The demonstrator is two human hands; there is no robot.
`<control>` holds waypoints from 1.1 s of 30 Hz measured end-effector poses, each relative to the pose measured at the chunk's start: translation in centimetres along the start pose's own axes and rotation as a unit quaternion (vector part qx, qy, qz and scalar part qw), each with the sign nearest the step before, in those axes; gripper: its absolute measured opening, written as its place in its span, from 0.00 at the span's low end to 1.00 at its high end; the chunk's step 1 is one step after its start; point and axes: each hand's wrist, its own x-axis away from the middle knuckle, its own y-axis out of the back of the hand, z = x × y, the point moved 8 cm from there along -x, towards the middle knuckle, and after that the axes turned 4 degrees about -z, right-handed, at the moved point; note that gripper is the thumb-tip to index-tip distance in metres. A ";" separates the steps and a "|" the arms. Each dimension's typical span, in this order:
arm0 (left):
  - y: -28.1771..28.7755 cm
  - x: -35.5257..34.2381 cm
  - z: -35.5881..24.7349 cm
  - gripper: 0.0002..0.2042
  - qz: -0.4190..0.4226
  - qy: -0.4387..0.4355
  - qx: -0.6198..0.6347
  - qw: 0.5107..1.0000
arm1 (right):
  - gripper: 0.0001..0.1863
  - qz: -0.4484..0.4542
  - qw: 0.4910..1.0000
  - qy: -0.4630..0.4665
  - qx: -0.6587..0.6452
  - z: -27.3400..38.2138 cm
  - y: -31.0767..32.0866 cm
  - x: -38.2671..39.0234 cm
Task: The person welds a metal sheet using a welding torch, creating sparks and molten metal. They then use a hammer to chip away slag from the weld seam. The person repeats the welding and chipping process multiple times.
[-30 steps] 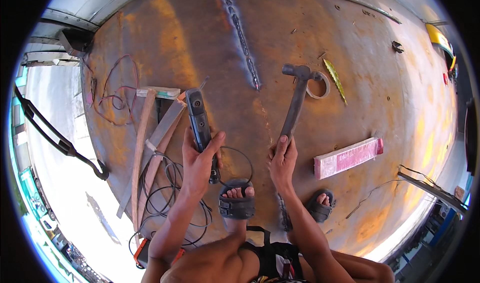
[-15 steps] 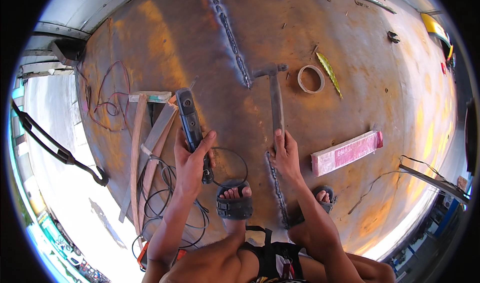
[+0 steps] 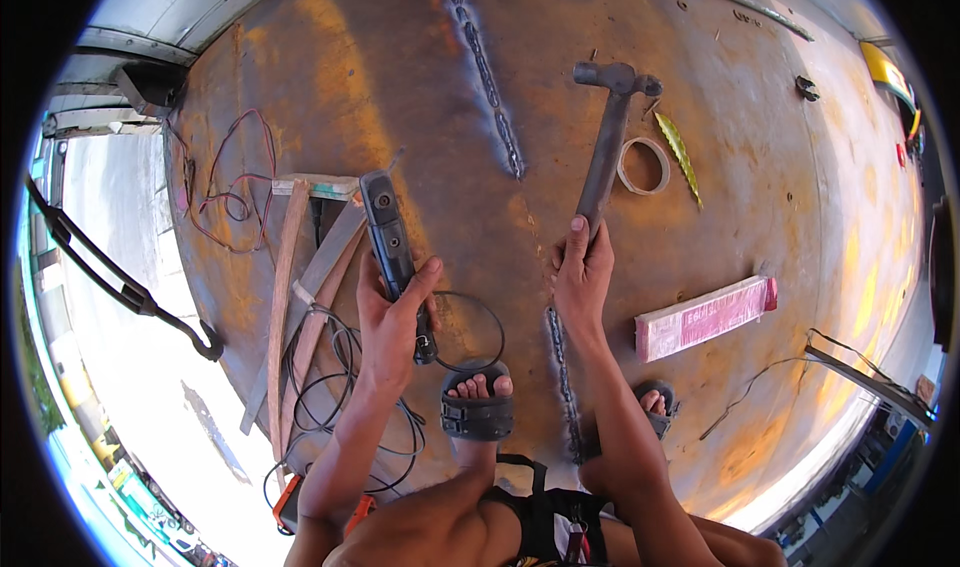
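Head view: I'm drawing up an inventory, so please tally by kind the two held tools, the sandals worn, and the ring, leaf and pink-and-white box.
Hammer: 1
Black handheld device: 1
Sandals: 2
Ring: 1
Leaf: 1
Pink-and-white box: 1
Total: 7

The left hand (image 3: 388, 312) and right hand (image 3: 582, 272) are bare, as are the forearms (image 3: 352, 442) and legs (image 3: 430, 527). The left sandal (image 3: 478, 423) is dark and open-toed, with a broad strap and a narrower band across it; the right sandal (image 3: 661, 423) is dark and open-toed too. A black garment (image 3: 512, 515) at the lap has a black strap loop (image 3: 538, 475) and small white and red patches
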 end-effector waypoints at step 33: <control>-1.5 -0.3 0.6 0.15 0.009 0.002 0.007 1.000 | 0.28 0.001 0.969 0.059 0.240 0.2 -2.3 -3.2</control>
